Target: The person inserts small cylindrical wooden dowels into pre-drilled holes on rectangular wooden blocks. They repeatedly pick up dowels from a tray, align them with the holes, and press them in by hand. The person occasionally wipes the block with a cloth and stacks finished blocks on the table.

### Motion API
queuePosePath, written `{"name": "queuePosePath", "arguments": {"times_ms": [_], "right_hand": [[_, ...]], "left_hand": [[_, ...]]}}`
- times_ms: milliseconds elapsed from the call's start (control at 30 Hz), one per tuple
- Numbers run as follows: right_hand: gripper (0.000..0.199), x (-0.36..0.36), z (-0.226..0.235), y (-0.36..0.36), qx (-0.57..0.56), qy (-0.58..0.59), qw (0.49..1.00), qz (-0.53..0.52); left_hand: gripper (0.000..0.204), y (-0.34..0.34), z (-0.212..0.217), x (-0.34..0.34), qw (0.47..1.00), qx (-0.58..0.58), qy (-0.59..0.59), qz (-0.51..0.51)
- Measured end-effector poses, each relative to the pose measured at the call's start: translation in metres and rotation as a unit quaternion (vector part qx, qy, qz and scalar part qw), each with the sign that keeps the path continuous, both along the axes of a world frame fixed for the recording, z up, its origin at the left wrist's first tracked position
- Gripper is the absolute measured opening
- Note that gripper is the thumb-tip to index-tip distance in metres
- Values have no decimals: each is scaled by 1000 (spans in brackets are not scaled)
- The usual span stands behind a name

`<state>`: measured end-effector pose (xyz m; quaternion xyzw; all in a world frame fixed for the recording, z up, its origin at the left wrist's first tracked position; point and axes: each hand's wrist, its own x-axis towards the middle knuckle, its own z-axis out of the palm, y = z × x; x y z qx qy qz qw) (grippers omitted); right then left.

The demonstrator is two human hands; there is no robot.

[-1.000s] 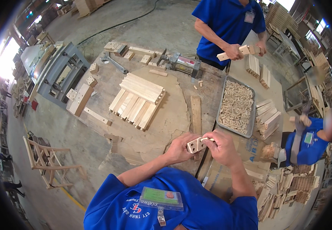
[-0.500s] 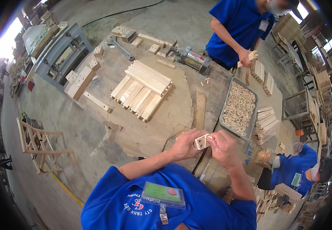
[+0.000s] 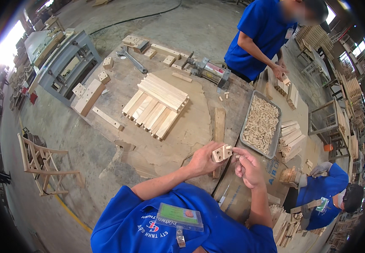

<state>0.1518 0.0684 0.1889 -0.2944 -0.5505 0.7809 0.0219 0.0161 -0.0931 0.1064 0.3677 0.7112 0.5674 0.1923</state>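
Left hand (image 3: 203, 159): fingers wrapped round pale, square-edged wooden pieces (image 3: 218, 155) with round dark holes in their end faces; two seem to lie side by side, ends turned toward the right hand. The pieces are in the air above the near edge of the worktable. A short pale wooden dowel (image 3: 229, 147) stands out of the upper right end.

Right hand (image 3: 250, 169): index fingertip at or just beside that dowel, other fingers curled. Something small and pale shows under the index finger, perhaps a second dowel; cannot tell whether it is gripped.

Technique, my judgement: keep the left grip firm and well back from the holes, end faces level with each other. Line each dowel up with its hole's axis before pressing; a tilted one may bind or chip the rim. Push with the fingertip straight along the axis.

Further out: grey rectangular tray (image 3: 255, 150) heaped with dowels, near the right hand, handy for picking singly. Beyond the left hand, a crosswise stack of pale wooden bars (image 3: 159, 103), well clear of the elbows.
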Motion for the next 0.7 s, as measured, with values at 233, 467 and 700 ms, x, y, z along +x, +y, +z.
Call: {"name": "queuePosePath", "arguments": {"times_ms": [233,467,700], "right_hand": [[21,1,-4,4,254,42,965,51],[15,-26,5,-10,542,71,835,71],[14,-24,9,-17,639,84,756,118]], "left_hand": [[55,1,1,-2,1000,-21,-8,-8],[52,1,-4,2,1000,18,-8,21],[51,6,-13,7,998,48,19,19]]}}
